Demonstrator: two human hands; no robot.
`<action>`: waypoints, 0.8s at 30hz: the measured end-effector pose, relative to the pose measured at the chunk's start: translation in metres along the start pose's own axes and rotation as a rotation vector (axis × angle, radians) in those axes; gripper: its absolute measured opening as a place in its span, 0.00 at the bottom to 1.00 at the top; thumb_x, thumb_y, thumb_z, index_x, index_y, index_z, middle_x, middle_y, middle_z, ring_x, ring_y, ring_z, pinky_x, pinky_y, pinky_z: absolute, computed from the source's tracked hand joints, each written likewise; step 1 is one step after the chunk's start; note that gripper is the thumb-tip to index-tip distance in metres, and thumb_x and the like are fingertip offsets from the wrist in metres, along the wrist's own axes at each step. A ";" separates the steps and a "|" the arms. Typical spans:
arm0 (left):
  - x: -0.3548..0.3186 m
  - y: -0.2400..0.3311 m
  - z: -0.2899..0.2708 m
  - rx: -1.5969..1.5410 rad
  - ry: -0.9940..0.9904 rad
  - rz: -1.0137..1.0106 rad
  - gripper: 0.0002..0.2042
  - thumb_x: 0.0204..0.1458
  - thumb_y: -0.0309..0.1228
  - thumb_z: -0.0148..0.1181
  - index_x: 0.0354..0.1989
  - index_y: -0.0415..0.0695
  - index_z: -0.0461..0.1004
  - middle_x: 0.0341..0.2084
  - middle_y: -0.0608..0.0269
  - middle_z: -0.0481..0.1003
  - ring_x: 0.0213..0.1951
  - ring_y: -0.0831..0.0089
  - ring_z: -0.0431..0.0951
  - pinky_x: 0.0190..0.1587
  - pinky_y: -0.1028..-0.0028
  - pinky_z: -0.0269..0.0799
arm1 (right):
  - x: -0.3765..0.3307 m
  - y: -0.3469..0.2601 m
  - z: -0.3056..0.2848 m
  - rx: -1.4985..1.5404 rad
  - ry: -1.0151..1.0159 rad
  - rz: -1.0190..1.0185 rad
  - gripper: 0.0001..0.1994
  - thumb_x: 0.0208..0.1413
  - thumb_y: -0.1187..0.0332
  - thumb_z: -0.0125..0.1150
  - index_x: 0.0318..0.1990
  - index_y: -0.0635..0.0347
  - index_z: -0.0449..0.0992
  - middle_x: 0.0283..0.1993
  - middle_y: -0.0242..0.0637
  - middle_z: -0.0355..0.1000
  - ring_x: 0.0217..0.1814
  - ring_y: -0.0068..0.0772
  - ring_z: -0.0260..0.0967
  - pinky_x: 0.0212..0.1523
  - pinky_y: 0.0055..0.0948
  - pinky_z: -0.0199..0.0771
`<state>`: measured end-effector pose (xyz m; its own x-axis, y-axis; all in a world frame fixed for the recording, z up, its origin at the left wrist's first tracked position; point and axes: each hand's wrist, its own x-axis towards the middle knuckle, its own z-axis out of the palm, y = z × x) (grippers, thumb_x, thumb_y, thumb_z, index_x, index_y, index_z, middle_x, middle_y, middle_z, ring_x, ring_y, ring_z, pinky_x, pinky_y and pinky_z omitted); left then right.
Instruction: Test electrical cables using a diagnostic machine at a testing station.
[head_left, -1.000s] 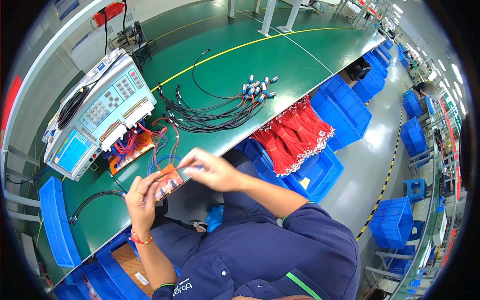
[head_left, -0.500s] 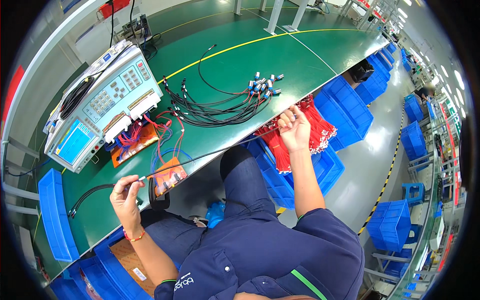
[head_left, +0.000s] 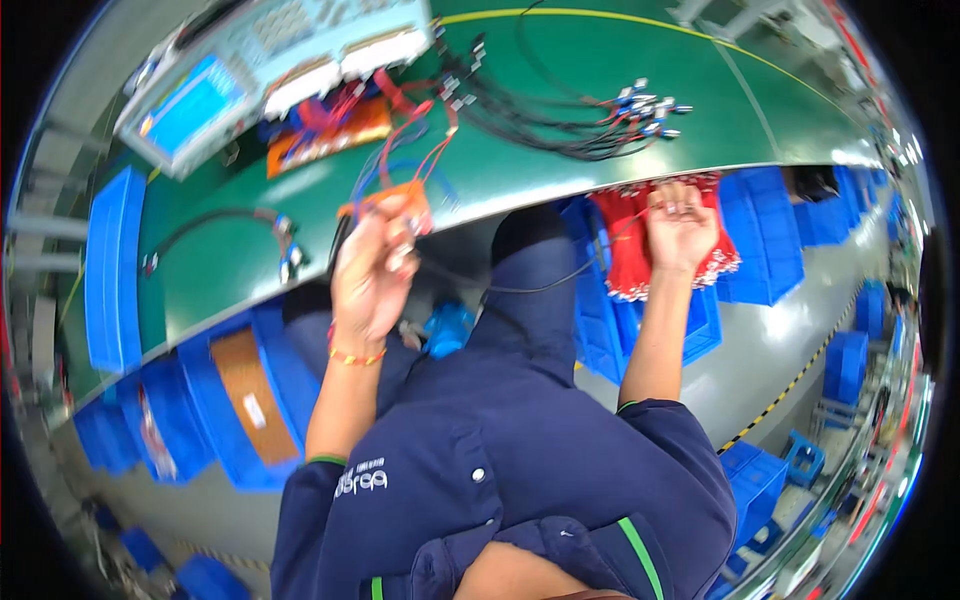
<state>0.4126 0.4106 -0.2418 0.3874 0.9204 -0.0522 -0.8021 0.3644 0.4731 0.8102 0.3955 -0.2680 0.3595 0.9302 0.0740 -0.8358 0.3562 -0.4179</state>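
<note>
Where the right hand (head_left: 680, 225) reaches down past the table edge (head_left: 560, 190), a blue bin (head_left: 700, 300) sits directly under it, filled with red cable bundles (head_left: 625, 250); the fingers curl into the top of that pile, touching it. Further blue bins (head_left: 770, 225) stand beside it, contents hidden. The left hand (head_left: 372, 270) is closed around an orange connector block (head_left: 405, 200) with red and blue leads (head_left: 400, 150), held at the table edge. A thin black cable (head_left: 540, 285) runs between the two hands, across the lap.

Two hands (head_left: 372, 280), one tester (head_left: 270, 60)
</note>
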 end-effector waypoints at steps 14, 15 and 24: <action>-0.016 -0.059 -0.034 0.259 0.246 -0.171 0.14 0.65 0.37 0.47 0.46 0.38 0.71 0.21 0.75 0.62 0.23 0.88 0.59 0.27 0.83 0.59 | -0.003 0.024 -0.028 -0.024 -0.003 0.165 0.07 0.38 0.71 0.50 0.23 0.55 0.58 0.24 0.32 0.50 0.30 0.30 0.48 0.42 0.31 0.52; -0.015 -0.060 -0.037 0.262 0.257 -0.170 0.14 0.65 0.37 0.47 0.46 0.38 0.71 0.21 0.75 0.62 0.23 0.88 0.59 0.27 0.83 0.59 | -0.003 0.024 -0.027 -0.035 0.004 0.162 0.07 0.38 0.71 0.50 0.23 0.55 0.58 0.24 0.32 0.50 0.30 0.30 0.48 0.42 0.31 0.52; -0.004 -0.072 -0.048 -0.348 0.056 -0.264 0.10 0.66 0.36 0.42 0.41 0.44 0.67 0.20 0.74 0.56 0.24 0.82 0.54 0.27 0.82 0.55 | -0.002 0.021 -0.029 -0.014 -0.023 0.223 0.09 0.38 0.70 0.51 0.22 0.53 0.55 0.23 0.32 0.50 0.29 0.29 0.47 0.41 0.31 0.52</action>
<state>0.4469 0.3876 -0.3176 0.5822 0.7920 -0.1837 -0.7880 0.6053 0.1127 0.8034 0.3987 -0.3029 0.1562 0.9877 -0.0011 -0.8875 0.1399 -0.4391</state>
